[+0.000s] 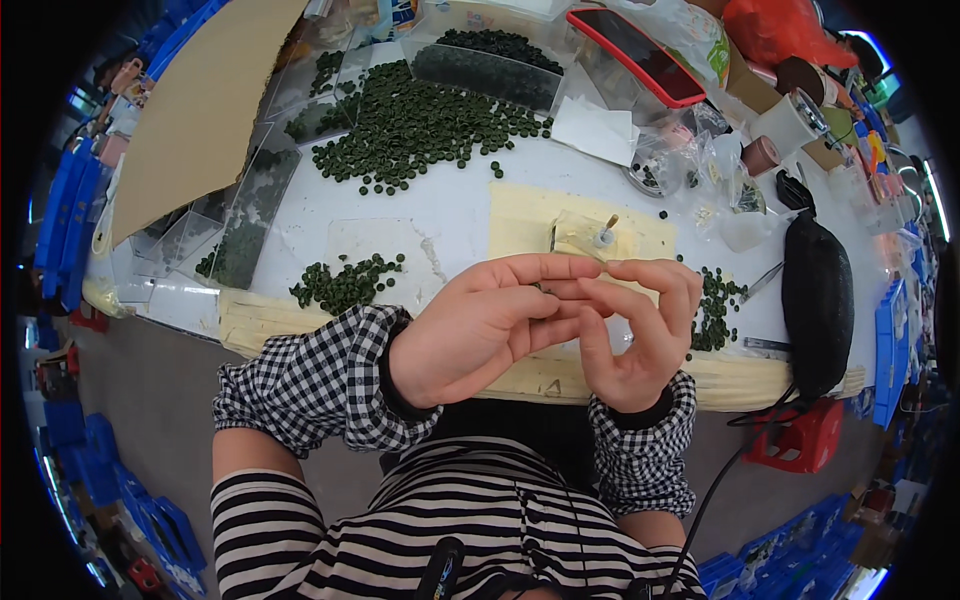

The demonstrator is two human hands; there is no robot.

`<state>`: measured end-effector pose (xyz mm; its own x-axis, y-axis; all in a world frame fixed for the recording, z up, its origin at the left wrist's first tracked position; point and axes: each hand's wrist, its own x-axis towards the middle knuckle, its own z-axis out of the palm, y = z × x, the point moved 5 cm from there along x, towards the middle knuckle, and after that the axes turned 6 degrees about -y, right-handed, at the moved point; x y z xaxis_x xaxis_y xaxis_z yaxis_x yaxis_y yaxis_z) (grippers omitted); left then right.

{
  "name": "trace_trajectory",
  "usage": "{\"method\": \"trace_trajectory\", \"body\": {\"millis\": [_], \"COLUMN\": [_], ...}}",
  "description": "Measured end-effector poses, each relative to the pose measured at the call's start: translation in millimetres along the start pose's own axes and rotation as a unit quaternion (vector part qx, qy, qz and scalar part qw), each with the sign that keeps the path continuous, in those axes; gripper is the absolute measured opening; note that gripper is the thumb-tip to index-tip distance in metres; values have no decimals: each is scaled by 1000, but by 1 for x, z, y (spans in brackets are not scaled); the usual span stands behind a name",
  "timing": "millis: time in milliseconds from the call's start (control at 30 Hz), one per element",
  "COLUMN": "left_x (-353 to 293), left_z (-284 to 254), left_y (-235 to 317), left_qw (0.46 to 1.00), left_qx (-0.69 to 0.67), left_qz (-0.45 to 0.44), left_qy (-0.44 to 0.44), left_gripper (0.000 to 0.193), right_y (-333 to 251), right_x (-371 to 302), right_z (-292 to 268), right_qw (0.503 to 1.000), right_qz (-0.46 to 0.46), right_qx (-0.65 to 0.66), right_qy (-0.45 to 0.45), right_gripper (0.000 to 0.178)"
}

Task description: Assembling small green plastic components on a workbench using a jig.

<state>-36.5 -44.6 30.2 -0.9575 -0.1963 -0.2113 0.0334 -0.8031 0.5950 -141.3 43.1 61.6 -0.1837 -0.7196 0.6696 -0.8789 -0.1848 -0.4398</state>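
Observation:
My left hand [485, 325] is held palm up above the near edge of the table, fingers curled and thumb folded in. A bit of a small green piece [539, 287] shows between its thumb and fingers. Facing it, my right hand [640, 325] has its index finger and thumb bent toward the left fingertips; whatever it pinches is too small or hidden to make out. Just beyond the hands, a clear block with a white-based, brown-tipped peg [608, 233] sits on a yellow sheet [515, 215]. Small dark green round pieces lie in a left pile [345, 285] and a right pile [712, 310].
A large heap of green pieces [400, 125] spreads at the back beside clear plastic boxes [485, 75]. Cardboard [205, 110] leans at the left. A red-cased phone [637, 57], white papers [593, 130], plastic bags and a black pouch [817, 300] line the right. A red stool [800, 440] stands below.

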Motion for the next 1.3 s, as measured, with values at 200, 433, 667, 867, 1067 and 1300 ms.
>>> {"method": "trace_trajectory", "body": {"millis": [200,433,667,867,1067,1300], "left_x": [1,-2,-2,-1,6,11], "left_z": [-7,-12,-3,-6,-19,-29], "left_y": [0,2,5,4,1,12], "left_qw": [996,995,997,996,989,997], "left_qx": [-46,-42,-49,57,39,14], "left_qz": [-38,-45,-49,-59,-98,-37], "left_qy": [-61,-72,-44,-25,-99,-73], "left_gripper": [48,50,39,28,20,20], "right_y": [-10,-6,1,-6,-14,-6], "right_x": [3,3,6,5,12,17], "right_z": [12,19,14,-2,-13,-6], "right_qw": [997,996,994,1000,999,999], "right_qz": [-35,-8,26,7,-15,7], "right_qx": [-29,6,60,-11,-5,-5], "right_qy": [-55,-87,-82,-22,-34,-32], "right_gripper": [29,21,18,18,22,30]}}
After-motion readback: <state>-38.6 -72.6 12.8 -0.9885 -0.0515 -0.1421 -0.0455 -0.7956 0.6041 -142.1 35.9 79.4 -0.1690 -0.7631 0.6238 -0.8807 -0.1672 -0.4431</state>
